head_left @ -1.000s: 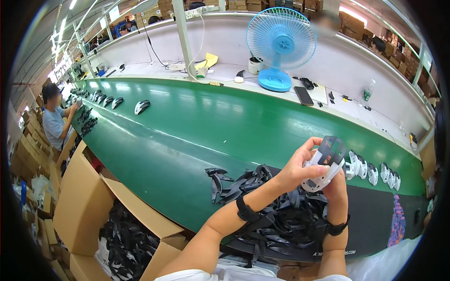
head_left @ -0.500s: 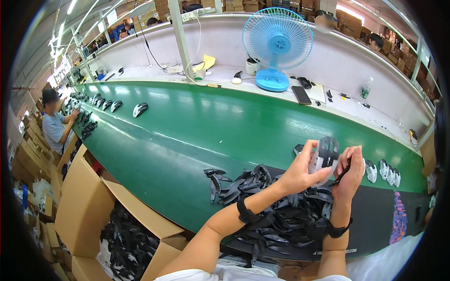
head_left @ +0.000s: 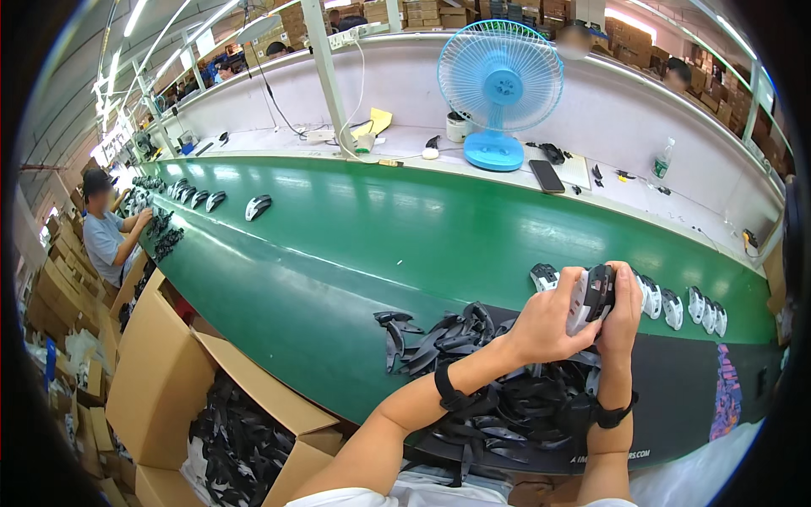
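Observation:
Both hands are closed round a white and black computer mouse (head_left: pixel 583 306), held upright over the dark mat. My left hand (head_left: pixel 545 325) grips its white side with thumb and fingers. My right hand (head_left: pixel 623 311) wraps the black side, fingers bent over the top; whether a loose black piece lies under that palm is hidden. Below my wrists spreads a heap of curved black plastic pieces (head_left: pixel 515 406). Just beyond my left fingers sits another white and black mouse (head_left: pixel 545 275). More mice (head_left: pixel 672 309) stand in a row to the right of my right hand.
An open cardboard box (head_left: pixel 169 380) full of black parts stands at the lower left. Along the green bench (head_left: pixel 338 228) several mice lie toward a co-worker (head_left: pixel 106 237). A blue fan (head_left: pixel 498 152), a phone (head_left: pixel 547 176) and a bottle (head_left: pixel 661 160) are on the back ledge.
My right hand, earlier apart from the mouse with a dark piece in it, has come against the mouse's side. The mouse has turned and sits slightly lower between both hands.

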The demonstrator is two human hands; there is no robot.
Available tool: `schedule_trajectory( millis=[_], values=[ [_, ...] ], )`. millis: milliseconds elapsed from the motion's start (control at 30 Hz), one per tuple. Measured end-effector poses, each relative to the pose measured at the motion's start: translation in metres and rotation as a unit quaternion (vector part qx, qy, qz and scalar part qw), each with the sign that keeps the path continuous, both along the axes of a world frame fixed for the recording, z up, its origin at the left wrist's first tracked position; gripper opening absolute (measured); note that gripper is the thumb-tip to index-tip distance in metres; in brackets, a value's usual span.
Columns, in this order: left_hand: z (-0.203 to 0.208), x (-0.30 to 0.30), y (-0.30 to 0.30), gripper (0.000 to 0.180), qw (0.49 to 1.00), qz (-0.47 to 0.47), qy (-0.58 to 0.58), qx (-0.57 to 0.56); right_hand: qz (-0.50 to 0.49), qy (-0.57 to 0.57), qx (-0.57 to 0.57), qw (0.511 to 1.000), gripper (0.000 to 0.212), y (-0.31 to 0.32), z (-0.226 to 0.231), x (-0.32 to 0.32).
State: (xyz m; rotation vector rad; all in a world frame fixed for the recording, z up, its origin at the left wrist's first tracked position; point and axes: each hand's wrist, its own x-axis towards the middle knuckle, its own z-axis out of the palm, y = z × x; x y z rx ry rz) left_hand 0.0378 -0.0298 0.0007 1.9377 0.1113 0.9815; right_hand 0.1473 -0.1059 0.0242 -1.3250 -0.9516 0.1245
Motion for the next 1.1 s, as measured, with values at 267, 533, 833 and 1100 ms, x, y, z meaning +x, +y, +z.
schedule_trajectory(
  millis=[267,533,833,1100],
  values=[
    [-0.001,0.004,-0.006,0.058,0.998,0.05,0.009,0.021,-0.001,0.032,0.013,0.999,0.034,-0.002,-0.001,0.006],
    [-0.006,0.008,-0.013,0.057,0.997,0.061,-0.038,-0.021,0.03,0.14,0.072,0.987,0.032,0.002,-0.005,-0.007],
    [-0.007,0.009,-0.012,0.055,0.996,0.035,-0.071,0.036,0.16,0.341,0.077,0.923,0.029,-0.001,-0.009,0.003],
    [-0.009,0.005,-0.011,0.051,0.995,0.057,-0.07,0.049,0.225,0.481,0.053,0.846,0.029,0.008,-0.007,-0.002]
  ],
)
